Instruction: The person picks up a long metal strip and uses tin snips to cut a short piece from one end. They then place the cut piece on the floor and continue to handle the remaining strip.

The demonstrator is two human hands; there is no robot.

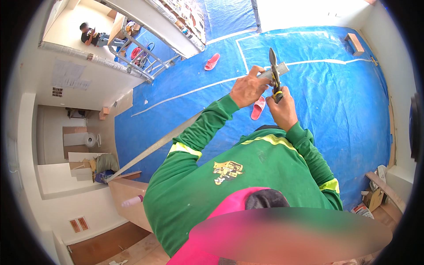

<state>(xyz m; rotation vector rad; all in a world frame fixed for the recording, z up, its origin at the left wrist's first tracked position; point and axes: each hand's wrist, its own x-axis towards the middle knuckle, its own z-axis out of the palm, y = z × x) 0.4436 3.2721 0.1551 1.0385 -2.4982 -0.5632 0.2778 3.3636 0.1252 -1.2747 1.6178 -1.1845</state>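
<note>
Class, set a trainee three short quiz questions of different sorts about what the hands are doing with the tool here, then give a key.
1. True or false: the right hand grips the snips.
2. What does the left hand hold? A) a grey metal strip B) a pink sandal C) a hammer
3. What colour is the floor sheet?

Key: 1 true; 2 A; 3 blue.

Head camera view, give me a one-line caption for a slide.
Left hand steadies a grey metal strip while the right hand grips yellow-handled snips against it, above a blue floor sheet.
</note>
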